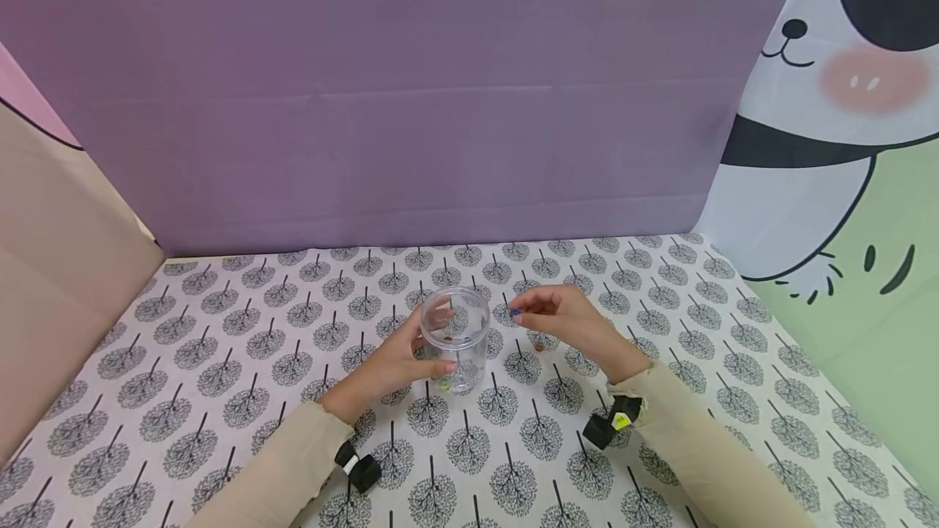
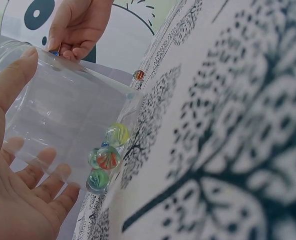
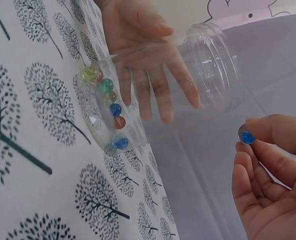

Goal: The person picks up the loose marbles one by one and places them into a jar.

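Note:
A clear plastic jar point(image 1: 456, 341) stands open-topped on the patterned cloth. My left hand point(image 1: 396, 365) grips its side, with the thumb in front and the fingers spread behind the wall. Several marbles in yellow, green, red and blue lie on the jar's bottom, among them a yellow marble point(image 2: 117, 134) and a dark blue marble point(image 3: 115, 110). To the right of the jar, my right hand point(image 1: 565, 320) pinches a blue marble point(image 3: 246, 135) between thumb and index finger, near rim height and outside the opening.
An orange marble point(image 1: 539, 346) lies on the cloth below my right hand, right of the jar. The tree-print tablecloth point(image 1: 242, 406) covers the table. A purple backdrop point(image 1: 440, 145) rises at its far edge, and a panda-print panel point(image 1: 829, 210) stands on the right.

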`<act>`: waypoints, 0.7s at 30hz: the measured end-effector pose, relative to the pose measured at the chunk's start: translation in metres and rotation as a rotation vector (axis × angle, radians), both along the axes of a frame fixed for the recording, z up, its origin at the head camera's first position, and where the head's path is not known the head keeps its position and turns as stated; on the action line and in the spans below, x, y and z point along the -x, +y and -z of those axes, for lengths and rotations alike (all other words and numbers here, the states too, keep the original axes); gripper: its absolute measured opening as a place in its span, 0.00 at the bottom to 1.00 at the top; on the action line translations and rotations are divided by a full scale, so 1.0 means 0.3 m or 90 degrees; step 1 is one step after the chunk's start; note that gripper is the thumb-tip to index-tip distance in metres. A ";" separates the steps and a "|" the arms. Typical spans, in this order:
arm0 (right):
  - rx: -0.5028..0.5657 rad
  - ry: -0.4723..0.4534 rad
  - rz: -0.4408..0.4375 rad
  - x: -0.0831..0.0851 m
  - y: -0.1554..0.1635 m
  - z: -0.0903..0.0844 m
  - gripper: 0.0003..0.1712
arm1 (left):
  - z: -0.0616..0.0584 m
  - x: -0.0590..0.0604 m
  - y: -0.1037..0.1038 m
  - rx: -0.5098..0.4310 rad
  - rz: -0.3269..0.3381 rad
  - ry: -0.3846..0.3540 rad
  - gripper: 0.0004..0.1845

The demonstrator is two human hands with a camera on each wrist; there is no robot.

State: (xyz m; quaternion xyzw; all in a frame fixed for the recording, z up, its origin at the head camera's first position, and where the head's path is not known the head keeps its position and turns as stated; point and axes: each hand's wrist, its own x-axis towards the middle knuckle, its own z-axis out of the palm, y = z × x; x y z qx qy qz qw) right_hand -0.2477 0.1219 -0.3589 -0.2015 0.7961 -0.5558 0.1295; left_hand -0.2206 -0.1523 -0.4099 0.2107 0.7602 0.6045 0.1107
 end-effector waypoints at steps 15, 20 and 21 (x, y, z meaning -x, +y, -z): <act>-0.015 0.014 -0.006 0.005 -0.023 -0.007 0.13 | 0.004 0.005 0.000 0.012 -0.003 0.012 0.49; -0.010 0.019 -0.013 0.004 -0.029 -0.012 0.15 | 0.002 0.002 -0.001 0.010 -0.001 0.012 0.49; -0.012 0.022 -0.013 0.005 -0.031 -0.013 0.16 | 0.002 0.002 -0.001 0.008 0.000 0.013 0.49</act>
